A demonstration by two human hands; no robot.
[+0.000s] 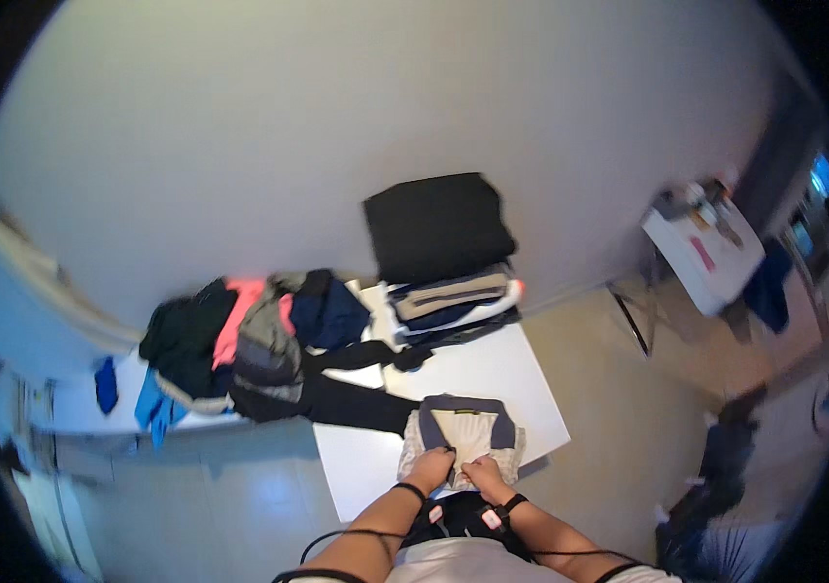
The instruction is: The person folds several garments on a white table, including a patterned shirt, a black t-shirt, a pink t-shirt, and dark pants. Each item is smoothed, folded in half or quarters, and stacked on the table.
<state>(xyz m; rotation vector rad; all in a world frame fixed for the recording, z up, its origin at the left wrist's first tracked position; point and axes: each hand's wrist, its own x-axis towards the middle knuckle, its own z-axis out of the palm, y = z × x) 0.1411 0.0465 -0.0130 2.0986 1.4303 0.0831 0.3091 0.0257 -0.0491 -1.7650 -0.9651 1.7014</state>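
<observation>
A beige patterned collared shirt (469, 431) lies at the front of the white table (484, 364), close to my body. Its dark grey collar (503, 428) is spread apart, with a small dark label inside the neck. My left hand (434, 468) pinches one side of the shirt's front opening, just below the collar. Opposite it, my right hand (484, 475) holds the other side, its fingers bent. The two hands are close together but apart. Whatever small part sits between the fingertips is too small to make out.
Folded clothes (454, 291) are stacked at the table's back, with a large black folded item (436, 226) on top. To the left lies a loose heap of garments (269, 357); black trousers (363, 401) stretch from it to the shirt. A small cluttered table (710, 255) stands far right.
</observation>
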